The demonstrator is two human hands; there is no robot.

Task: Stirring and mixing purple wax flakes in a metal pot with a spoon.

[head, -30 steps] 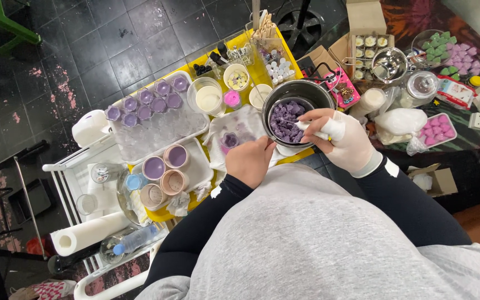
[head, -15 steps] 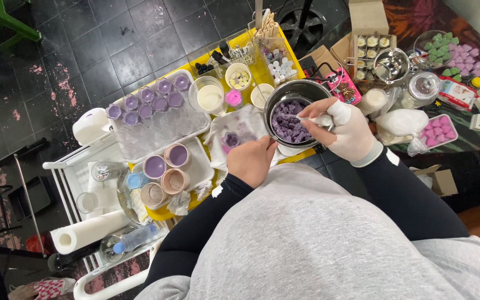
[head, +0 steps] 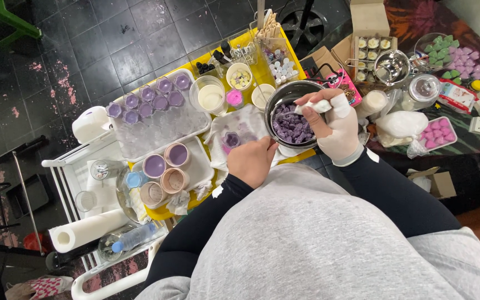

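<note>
Purple wax chunks [head: 291, 123] fill the metal pot [head: 276, 97] at the middle of the yellow work table [head: 298, 55], and the right hand [head: 333, 126], in a pale glove, curls over the pot's right rim, fingers pressed together around a small white piece [head: 313, 105]. The left hand [head: 252, 161], bare, sits just left of the pot on a stained white cloth [head: 234, 123], beside a little purple cup [head: 231, 139]; whether its fingers pinch anything, I cannot tell from above. Risk here, as I judge it: the pot sits at the table's near edge, so a hard push from the gloved hand could tip it and scatter chunks onto cloth or floor. Counting outward: seven small purple moulds on the clear tray [head: 156, 125] to the left, four round cups on the nearer white tray [head: 198, 172], two of them purple inside, and one paper towel roll [head: 87, 230] low on the left.
</note>
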